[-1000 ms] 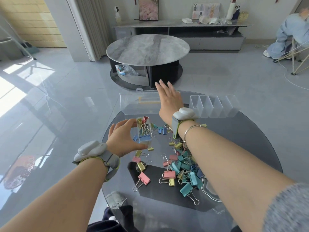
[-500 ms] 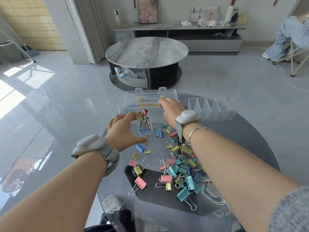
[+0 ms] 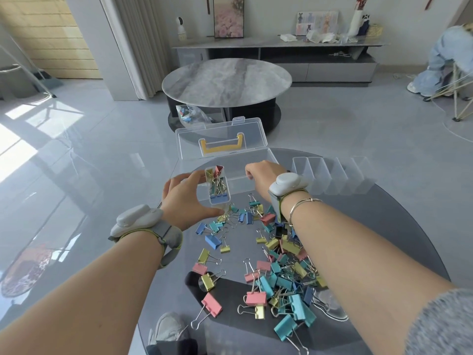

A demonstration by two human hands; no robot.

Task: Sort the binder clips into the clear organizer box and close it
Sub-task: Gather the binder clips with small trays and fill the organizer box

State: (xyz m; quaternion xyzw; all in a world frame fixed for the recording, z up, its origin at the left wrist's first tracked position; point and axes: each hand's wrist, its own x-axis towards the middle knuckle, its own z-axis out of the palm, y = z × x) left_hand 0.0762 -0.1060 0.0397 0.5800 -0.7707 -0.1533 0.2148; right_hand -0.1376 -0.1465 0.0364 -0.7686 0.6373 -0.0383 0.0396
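My left hand (image 3: 185, 198) grips a small clear bin (image 3: 217, 187) filled with several binder clips, held above the near edge of the clear organizer box (image 3: 258, 156). The box stands at the table's far side with its lid (image 3: 222, 139) raised; a yellow handle shows through the lid. My right hand (image 3: 263, 175) curls its fingers over the box's front wall. Several loose binder clips (image 3: 279, 272) in pink, teal, yellow and blue lie scattered on the glass table (image 3: 384, 226) between my arms.
A row of several empty clear bins (image 3: 330, 175) stands right of the box. Beyond the table are a round marble coffee table (image 3: 226, 82), a low cabinet and a person seated at the far right. My shoe shows under the glass.
My right hand went from reaching flat over the box to curling on its front wall. The box's lid now stands raised. My left hand carried the filled bin up toward the box.
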